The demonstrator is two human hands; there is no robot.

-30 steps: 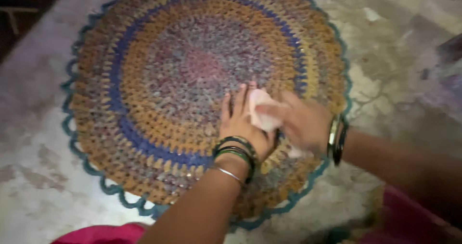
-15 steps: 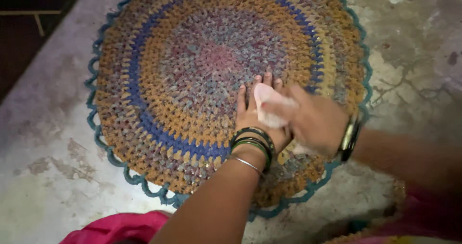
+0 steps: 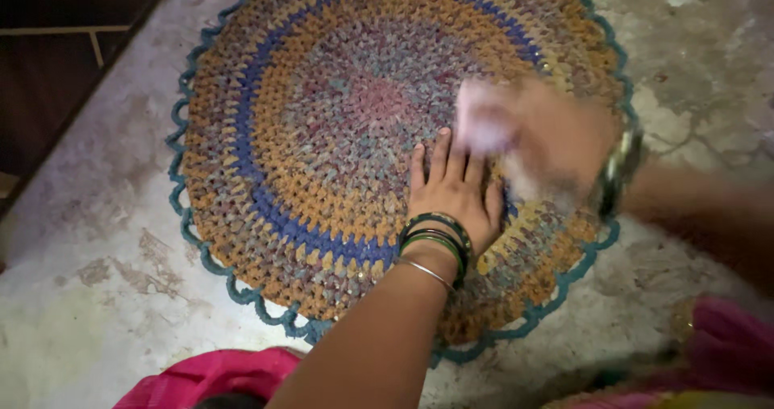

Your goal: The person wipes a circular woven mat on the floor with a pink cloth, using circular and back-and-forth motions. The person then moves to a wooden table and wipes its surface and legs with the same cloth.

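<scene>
A round crocheted mat point(image 3: 322, 135) with orange, blue and mauve rings and a teal scalloped border lies on a worn concrete floor. My left hand point(image 3: 453, 190) lies flat on the mat's lower right part, palm down, with green and silver bangles at the wrist. My right hand point(image 3: 548, 139), blurred by motion, is just beyond it over the mat and grips a small pale pink piece point(image 3: 481, 123), likely cloth or soap. A bangle shows at the right wrist.
Grey, patchy concrete floor point(image 3: 89, 280) surrounds the mat. A dark wooden frame point(image 3: 72, 46) stands at the top left. Pink fabric of my clothing point(image 3: 210, 377) fills the bottom edge and right corner.
My right hand has swept up and away from above the left hand, carrying the pink piece across the mat. My left hand stays pressed flat. The view has shifted slightly.
</scene>
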